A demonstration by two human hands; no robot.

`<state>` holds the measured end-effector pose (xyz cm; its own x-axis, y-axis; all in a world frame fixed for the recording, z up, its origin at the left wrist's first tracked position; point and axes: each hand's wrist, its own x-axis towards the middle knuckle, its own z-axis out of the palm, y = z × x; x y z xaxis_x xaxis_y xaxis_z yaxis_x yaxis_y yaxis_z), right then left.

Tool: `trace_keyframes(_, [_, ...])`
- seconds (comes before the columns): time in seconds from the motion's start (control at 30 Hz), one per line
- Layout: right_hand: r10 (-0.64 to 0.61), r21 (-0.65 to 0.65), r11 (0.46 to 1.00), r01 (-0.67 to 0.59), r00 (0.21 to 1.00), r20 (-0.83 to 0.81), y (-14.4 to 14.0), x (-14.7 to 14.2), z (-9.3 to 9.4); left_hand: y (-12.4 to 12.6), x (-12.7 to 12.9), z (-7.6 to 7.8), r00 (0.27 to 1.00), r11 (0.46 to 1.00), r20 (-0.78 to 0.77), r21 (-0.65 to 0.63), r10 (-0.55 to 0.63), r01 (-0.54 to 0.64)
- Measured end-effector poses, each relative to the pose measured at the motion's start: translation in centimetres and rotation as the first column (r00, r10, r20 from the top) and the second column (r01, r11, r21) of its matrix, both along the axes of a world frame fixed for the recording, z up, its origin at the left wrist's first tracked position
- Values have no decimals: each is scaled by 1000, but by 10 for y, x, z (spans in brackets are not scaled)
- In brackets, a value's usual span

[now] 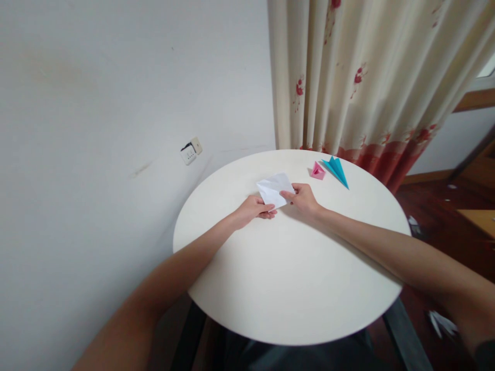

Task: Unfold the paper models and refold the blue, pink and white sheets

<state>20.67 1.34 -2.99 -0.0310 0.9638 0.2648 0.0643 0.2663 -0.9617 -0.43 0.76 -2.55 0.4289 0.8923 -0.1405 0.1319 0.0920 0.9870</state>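
Observation:
A folded white sheet of paper (pixel 275 187) lies on the round white table (pixel 294 278), toward its far side. My left hand (pixel 255 208) pinches the paper's near left corner. My right hand (pixel 303 198) grips its near right edge between thumb and fingers. Both hands rest on the tabletop with the paper between them. Beyond my right hand sit a small pink folded paper shape (pixel 317 171) and a teal folded paper plane (pixel 337 170), neither touched.
A white wall stands to the left with a socket (pixel 191 151) just behind the table. A cream curtain with red flowers (pixel 367 77) hangs behind the table. Dark wooden floor with paper scraps (pixel 441 322) lies to the right.

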Motion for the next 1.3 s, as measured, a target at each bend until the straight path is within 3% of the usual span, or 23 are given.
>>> trace_keyframes(0.33, [-50,27,998,50,999,0,10,8,-6,-2,-1,5,999,999,-40,2,-37,37])
trace_keyframes(0.53, [63,-44,997,-64,998,-30,5,4,-7,-1,2,6,995,988,31,114,99,-102])
trace_keyframes(0.73, [138,-77,987,-139,990,-21,1,1,-5,3,4,3,979,975,94,121,178,-189])
trace_keyframes(1.0, [264,-220,941,-259,965,-5,-3,4,-5,6,3,3,951,952,151,111,269,-287])
trace_keyframes(1.13, [288,-243,925,-293,956,-57,-8,2,-2,6,0,4,962,961,144,122,231,-249])
trace_keyframes(1.3, [251,-206,941,-267,963,-100,-10,2,4,2,1,2,992,978,-24,173,121,-115])
